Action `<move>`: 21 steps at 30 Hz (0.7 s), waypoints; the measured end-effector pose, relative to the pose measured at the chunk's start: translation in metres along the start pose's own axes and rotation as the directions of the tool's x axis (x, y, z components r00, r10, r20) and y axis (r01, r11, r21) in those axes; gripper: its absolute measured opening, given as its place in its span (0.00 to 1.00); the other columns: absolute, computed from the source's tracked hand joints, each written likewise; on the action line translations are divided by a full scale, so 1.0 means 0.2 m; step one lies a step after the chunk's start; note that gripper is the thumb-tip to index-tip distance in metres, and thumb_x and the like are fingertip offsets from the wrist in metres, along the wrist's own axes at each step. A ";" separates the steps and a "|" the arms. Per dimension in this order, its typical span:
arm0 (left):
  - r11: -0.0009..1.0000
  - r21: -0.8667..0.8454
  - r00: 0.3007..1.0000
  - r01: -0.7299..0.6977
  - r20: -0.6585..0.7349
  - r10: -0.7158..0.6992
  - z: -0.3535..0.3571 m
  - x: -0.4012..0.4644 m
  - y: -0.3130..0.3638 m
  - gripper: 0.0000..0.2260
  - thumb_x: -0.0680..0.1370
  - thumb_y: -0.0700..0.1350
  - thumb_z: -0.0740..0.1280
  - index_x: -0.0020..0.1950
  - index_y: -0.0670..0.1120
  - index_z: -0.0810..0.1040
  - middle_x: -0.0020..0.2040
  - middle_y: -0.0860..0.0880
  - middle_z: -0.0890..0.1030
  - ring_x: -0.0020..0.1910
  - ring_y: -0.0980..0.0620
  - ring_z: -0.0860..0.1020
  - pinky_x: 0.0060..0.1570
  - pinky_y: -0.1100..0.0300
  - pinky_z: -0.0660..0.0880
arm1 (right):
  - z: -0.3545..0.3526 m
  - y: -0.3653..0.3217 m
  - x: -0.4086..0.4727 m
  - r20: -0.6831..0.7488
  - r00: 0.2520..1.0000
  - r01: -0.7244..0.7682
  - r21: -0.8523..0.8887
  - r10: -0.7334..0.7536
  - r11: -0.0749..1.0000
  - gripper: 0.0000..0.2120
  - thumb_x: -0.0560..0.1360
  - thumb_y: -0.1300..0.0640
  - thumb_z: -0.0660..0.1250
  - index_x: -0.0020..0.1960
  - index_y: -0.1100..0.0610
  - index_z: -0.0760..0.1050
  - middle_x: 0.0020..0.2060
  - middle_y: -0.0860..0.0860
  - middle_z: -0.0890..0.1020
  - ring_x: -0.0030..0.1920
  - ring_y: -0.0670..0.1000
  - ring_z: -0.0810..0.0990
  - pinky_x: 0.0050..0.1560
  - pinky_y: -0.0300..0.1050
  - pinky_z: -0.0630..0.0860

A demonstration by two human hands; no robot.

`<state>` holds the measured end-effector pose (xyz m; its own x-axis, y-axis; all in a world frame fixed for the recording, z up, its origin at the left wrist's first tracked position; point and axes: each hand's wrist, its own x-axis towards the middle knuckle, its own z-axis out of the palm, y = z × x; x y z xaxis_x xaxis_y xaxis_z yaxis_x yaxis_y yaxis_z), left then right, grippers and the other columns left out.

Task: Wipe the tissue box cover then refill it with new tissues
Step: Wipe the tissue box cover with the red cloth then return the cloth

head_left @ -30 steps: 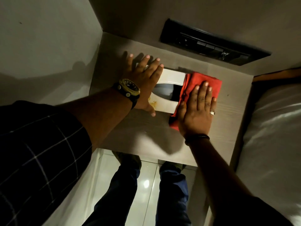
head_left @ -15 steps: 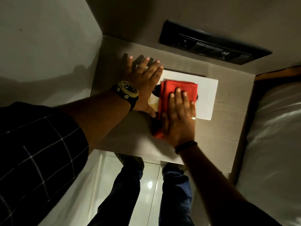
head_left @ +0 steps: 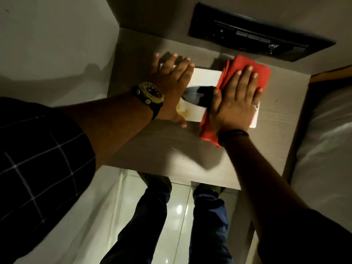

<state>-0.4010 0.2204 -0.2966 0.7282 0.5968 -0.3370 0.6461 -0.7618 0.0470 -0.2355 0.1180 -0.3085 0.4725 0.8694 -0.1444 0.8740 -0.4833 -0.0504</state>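
On the bedside table (head_left: 152, 149), the white tissue box cover (head_left: 205, 75) lies flat, its oval slot facing up. Under the flat, straight-fingered right hand (head_left: 236, 103) a red cloth (head_left: 245, 67) is pressed onto the cover's right end, evidently wiping. Left of that, the left hand (head_left: 171, 88) rests flat and spread on the other end, likely steadying it.

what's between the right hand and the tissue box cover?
Head view: the red cloth lies flat under the right hand, pressed onto the white tissue box cover.
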 end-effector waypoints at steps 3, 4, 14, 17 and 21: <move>1.000 -0.003 1.000 -0.002 0.030 0.002 0.00 0.01 -0.01 0.61 0.58 0.75 0.68 0.78 0.44 0.47 0.79 0.42 0.52 0.77 0.37 0.50 0.72 0.36 0.42 | -0.01 -0.13 -0.05 0.039 0.998 0.045 0.028 -0.046 0.999 0.32 0.80 0.43 0.42 0.78 0.61 0.47 0.78 0.60 0.49 0.78 0.60 0.46 0.76 0.62 0.44; 1.000 -0.019 1.000 -0.003 0.021 0.004 0.00 0.01 0.00 0.57 0.61 0.72 0.67 0.78 0.44 0.48 0.79 0.42 0.52 0.77 0.37 0.50 0.72 0.36 0.43 | -0.01 -0.19 -0.07 0.039 0.997 0.070 0.076 -0.073 0.995 0.31 0.81 0.44 0.44 0.78 0.61 0.48 0.78 0.60 0.50 0.78 0.60 0.47 0.76 0.61 0.44; 0.998 -0.067 0.993 0.011 0.116 -0.004 -0.11 -0.01 -0.05 0.71 0.47 0.86 0.54 0.77 0.46 0.34 0.80 0.43 0.40 0.78 0.44 0.39 0.67 0.34 0.32 | -0.09 0.10 -0.05 -0.184 0.983 0.100 0.560 0.006 0.822 0.27 0.80 0.50 0.49 0.73 0.64 0.64 0.74 0.64 0.62 0.75 0.66 0.57 0.74 0.63 0.54; 0.977 -0.213 0.994 0.013 -0.100 -0.035 -0.13 0.01 0.15 0.65 0.56 0.85 0.52 0.78 0.42 0.43 0.80 0.40 0.47 0.78 0.40 0.46 0.71 0.31 0.41 | -0.06 0.26 0.10 -0.134 0.986 -0.053 0.324 0.101 0.944 0.29 0.80 0.44 0.47 0.76 0.58 0.58 0.77 0.59 0.55 0.77 0.64 0.51 0.73 0.67 0.50; 0.985 -0.172 0.974 -0.003 -0.222 -0.035 -0.05 0.05 0.51 0.36 0.79 0.65 0.44 0.80 0.43 0.46 0.80 0.43 0.47 0.79 0.44 0.44 0.74 0.40 0.43 | 0.01 0.26 0.16 -0.060 0.989 -0.111 0.314 0.137 0.943 0.29 0.81 0.42 0.45 0.78 0.52 0.50 0.79 0.56 0.49 0.78 0.61 0.46 0.73 0.67 0.46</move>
<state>-0.3255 0.1516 -0.2854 0.7376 0.6643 -0.1215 0.6732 -0.7094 0.2087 -0.1744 0.1209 -0.3174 0.5936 0.7997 -0.0900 0.7358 -0.5846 -0.3419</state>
